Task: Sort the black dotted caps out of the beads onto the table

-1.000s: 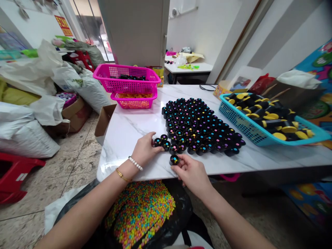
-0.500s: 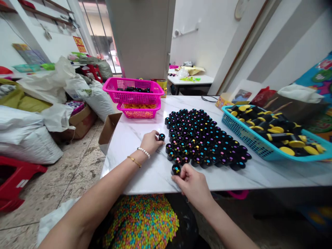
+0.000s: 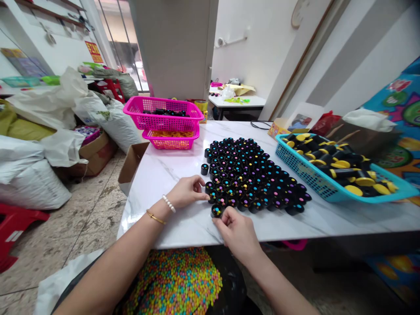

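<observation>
Many small round black plastic cups [image 3: 249,175] stand packed together on the white table, with small coloured candy balls in them. My left hand [image 3: 187,191] is at the left edge of this group, thumb and forefinger curved around a black cup [image 3: 209,187]. One more black cup [image 3: 204,169] stands just beyond those fingers. My right hand [image 3: 239,229] pinches a black cup [image 3: 217,211] at the front left corner of the group; coloured balls show inside it. Below the table edge, between my forearms, lies a heap of coloured candy balls [image 3: 183,280] in a black bag.
A blue basket [image 3: 308,179] of black and yellow pieces stands on the right. Two stacked pink baskets [image 3: 164,124] are at the back left, with black pieces above and orange ones below. White sacks [image 3: 36,175] and a red stool [image 3: 19,232] are on the floor at left.
My left hand has let go of a black cup, which now stands left of the group, and has come nearer to me along the group's edge. My right hand stays at its cup.
</observation>
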Demonstrator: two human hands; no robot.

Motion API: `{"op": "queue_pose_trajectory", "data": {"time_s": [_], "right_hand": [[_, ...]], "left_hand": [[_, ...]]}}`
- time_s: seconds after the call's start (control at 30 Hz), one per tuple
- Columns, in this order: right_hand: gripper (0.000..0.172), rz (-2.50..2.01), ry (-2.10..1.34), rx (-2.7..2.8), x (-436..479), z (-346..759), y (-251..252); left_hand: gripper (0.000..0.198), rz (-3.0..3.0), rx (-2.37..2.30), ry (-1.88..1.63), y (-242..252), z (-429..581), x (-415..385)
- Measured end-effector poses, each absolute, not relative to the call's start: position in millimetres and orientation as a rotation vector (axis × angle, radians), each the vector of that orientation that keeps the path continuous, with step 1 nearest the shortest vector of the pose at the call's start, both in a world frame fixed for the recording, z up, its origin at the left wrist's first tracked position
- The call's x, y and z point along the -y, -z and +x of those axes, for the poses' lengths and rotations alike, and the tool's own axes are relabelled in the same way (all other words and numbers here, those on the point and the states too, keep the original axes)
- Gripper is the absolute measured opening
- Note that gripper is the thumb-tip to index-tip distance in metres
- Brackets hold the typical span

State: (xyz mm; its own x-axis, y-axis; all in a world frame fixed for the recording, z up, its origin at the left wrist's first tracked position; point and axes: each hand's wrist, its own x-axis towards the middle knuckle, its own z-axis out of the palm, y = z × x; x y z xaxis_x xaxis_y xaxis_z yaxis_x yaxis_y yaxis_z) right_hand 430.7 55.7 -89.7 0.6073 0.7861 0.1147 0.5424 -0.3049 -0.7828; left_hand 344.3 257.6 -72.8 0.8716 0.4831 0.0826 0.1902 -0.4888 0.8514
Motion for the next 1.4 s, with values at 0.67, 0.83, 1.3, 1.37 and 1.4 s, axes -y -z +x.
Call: {"op": "queue_pose_trajectory", "data": {"time_s": [0.67, 0.83, 1.3, 1.37, 1.4], "right_hand": [[0.041, -2.019, -0.319, 1.039, -58.5, 431.1, 91.1], [0.042, -2.026, -0.34, 1.012, -58.4, 432.1, 94.0], [0.038, -1.975, -0.145, 1.087, -60.6, 430.8, 95.1], [0.038, -1.948, -0.115, 1.099, -60.6, 431.1, 94.5], [0.037, -1.923, -0.095, 1.113, -59.2, 431.2, 94.5]], "left_hand": [[0.039, 1.514, -0.584, -0.576, 83.6, 381.7, -288.8], [0.047, 1.507, -0.567, -0.59, 88.3, 373.6, -281.9], [0.021, 1.477, -0.687, -0.653, 84.1, 375.6, -276.9], [0.019, 1.479, -0.701, -0.641, 77.5, 374.0, -275.3], [0.019, 1.486, -0.712, -0.625, 72.9, 370.1, -273.6]]}}
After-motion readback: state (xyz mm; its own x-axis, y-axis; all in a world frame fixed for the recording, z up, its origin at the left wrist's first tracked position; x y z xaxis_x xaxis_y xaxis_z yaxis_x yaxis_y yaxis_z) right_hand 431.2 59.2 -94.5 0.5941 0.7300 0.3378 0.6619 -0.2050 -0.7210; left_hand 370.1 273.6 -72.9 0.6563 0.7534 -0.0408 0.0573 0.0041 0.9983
